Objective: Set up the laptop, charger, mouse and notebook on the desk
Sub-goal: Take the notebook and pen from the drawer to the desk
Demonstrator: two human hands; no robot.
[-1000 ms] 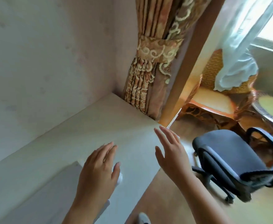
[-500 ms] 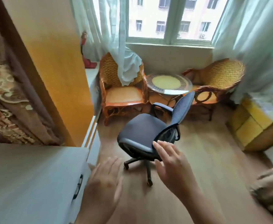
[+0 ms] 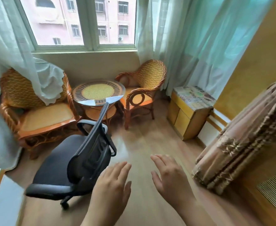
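The floor (image 3: pixel 150 144) is laid in pale wood-look boards with a smooth, faintly glossy finish. The office chair (image 3: pixel 78 163) is covered in dark matt fabric on the seat, with black mesh on the back and matt grey plastic armrests. The two armchairs (image 3: pixel 41 111) (image 3: pixel 143 85) at the far side are woven from rattan with polished, twisted cane frames. Between them, the round table (image 3: pixel 99 93) is topped with glossy glass over wickerwork. Sheer, pale green cloth is seen in the curtains (image 3: pixel 191 46). The heavy drape (image 3: pixel 241 137) at the right is made of thick brownish fabric with trim. The small cabinet (image 3: pixel 187 118) is finished in smooth yellow wood.
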